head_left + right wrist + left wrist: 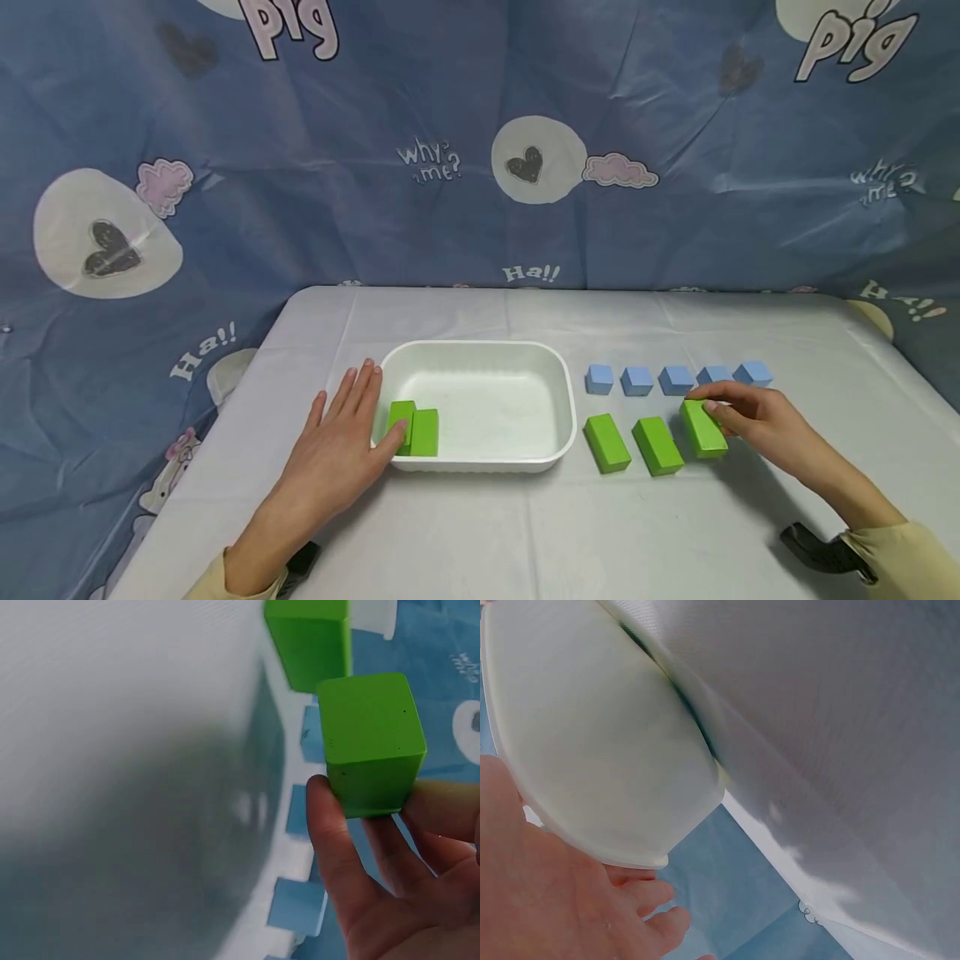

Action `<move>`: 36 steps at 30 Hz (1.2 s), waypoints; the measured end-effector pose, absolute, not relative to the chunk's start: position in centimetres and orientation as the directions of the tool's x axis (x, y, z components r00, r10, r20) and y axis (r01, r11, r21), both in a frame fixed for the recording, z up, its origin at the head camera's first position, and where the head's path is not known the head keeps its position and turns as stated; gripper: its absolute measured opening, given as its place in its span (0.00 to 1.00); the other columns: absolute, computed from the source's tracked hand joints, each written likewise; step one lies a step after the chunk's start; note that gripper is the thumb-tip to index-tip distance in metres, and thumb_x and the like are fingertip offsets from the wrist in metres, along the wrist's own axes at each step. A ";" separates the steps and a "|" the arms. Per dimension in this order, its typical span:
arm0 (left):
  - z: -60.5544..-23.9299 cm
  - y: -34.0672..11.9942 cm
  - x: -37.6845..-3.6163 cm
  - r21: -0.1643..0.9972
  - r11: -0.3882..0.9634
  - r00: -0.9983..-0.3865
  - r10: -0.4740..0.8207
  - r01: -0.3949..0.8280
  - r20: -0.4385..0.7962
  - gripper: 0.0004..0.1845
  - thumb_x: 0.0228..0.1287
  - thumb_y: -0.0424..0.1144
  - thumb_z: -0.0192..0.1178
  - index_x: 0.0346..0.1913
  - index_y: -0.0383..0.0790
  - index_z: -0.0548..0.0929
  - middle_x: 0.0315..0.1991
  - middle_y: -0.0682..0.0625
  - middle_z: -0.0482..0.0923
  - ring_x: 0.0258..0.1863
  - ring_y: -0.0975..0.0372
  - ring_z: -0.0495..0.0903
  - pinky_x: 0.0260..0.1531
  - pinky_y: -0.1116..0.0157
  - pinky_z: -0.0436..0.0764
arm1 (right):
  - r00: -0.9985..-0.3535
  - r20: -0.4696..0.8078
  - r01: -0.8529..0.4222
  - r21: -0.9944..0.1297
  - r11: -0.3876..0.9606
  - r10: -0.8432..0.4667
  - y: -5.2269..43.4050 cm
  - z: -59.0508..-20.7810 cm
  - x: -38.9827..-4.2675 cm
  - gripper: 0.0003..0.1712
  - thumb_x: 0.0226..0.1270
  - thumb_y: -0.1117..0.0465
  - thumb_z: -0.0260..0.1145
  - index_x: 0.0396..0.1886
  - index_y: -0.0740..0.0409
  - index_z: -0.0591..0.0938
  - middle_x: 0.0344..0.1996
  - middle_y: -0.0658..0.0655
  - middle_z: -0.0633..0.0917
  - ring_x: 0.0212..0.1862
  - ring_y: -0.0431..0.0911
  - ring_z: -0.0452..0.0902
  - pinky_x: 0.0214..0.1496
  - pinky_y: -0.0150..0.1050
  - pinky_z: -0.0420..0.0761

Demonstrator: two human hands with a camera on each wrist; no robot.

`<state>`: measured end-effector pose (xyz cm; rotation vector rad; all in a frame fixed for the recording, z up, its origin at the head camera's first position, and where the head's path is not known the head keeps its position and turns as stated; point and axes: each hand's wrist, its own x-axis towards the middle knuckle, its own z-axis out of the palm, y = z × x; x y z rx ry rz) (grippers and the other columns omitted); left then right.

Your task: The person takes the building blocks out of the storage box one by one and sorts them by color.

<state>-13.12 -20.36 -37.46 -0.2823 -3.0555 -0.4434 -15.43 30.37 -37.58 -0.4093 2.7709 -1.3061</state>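
Observation:
My right hand (776, 429) pinches a green block (703, 432) between thumb and fingers, at the right end of a row. Seen from the right wrist, that same green block (371, 724) has its end facing the camera. Beside it on the table lie two more green blocks, one nearer the tray (607, 443) and one in the middle (657, 446). My left hand (333, 454) lies along the left end of a white tray (495, 400), fingers straight and spread, thumb over the rim. Two green blocks (424, 432) sit inside the tray, close to that thumb.
Several small blue cubes (637, 382) stand in a row behind the green blocks, right of the tray. A white cloth covers the table (510, 533). A blue printed curtain (420, 217) hangs behind the table's far edge.

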 end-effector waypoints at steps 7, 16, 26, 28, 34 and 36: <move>-37.6 -20.3 -13.2 0.275 0.943 -0.982 0.173 0.186 0.070 0.45 0.73 0.62 0.45 0.78 0.35 0.47 0.79 0.43 0.42 0.77 0.50 0.40 0.69 0.40 0.42 | -0.944 0.078 -0.257 -0.781 0.569 -0.320 30.9 -38.6 -15.6 0.14 0.75 0.64 0.58 0.54 0.65 0.80 0.36 0.56 0.80 0.25 0.49 0.73 0.24 0.41 0.73; -37.6 -20.3 -13.2 0.282 0.941 -0.983 0.174 0.186 0.067 0.45 0.73 0.62 0.45 0.78 0.35 0.47 0.79 0.43 0.41 0.77 0.50 0.40 0.69 0.40 0.42 | -0.933 0.131 -0.322 -0.722 0.613 -0.335 30.5 -38.8 -15.8 0.13 0.74 0.67 0.58 0.54 0.63 0.82 0.49 0.61 0.82 0.41 0.35 0.77 0.34 0.33 0.78; -37.6 -20.3 -13.2 0.282 0.942 -0.983 0.169 0.181 0.065 0.45 0.73 0.63 0.44 0.78 0.35 0.46 0.79 0.43 0.40 0.77 0.50 0.40 0.68 0.40 0.45 | -0.949 0.105 -0.279 -0.715 0.641 -0.297 30.1 -38.7 -15.3 0.12 0.75 0.63 0.59 0.53 0.59 0.82 0.37 0.56 0.81 0.27 0.45 0.72 0.24 0.38 0.70; -37.6 -20.3 -13.2 0.282 0.942 -0.983 0.171 0.183 0.066 0.45 0.73 0.63 0.45 0.78 0.35 0.46 0.79 0.43 0.41 0.77 0.50 0.41 0.68 0.40 0.45 | -0.952 0.097 -0.270 -0.710 0.651 -0.289 30.1 -38.7 -15.2 0.12 0.75 0.62 0.59 0.53 0.59 0.82 0.38 0.56 0.81 0.26 0.45 0.73 0.23 0.38 0.71; -37.6 -20.3 -13.2 0.276 0.943 -0.982 0.173 0.187 0.074 0.45 0.73 0.63 0.45 0.78 0.35 0.47 0.79 0.43 0.41 0.77 0.49 0.42 0.68 0.40 0.46 | -0.954 0.141 -0.287 -0.684 0.671 -0.264 30.4 -38.8 -15.0 0.13 0.74 0.64 0.60 0.53 0.59 0.83 0.50 0.62 0.83 0.44 0.30 0.78 0.28 0.37 0.81; -37.6 -20.3 -13.2 0.275 0.943 -0.982 0.173 0.187 0.075 0.45 0.73 0.63 0.45 0.78 0.35 0.47 0.79 0.43 0.42 0.77 0.49 0.42 0.68 0.40 0.46 | -0.954 0.157 -0.292 -0.690 0.662 -0.256 30.5 -38.8 -14.9 0.13 0.74 0.65 0.60 0.53 0.60 0.83 0.51 0.63 0.83 0.48 0.27 0.76 0.29 0.39 0.83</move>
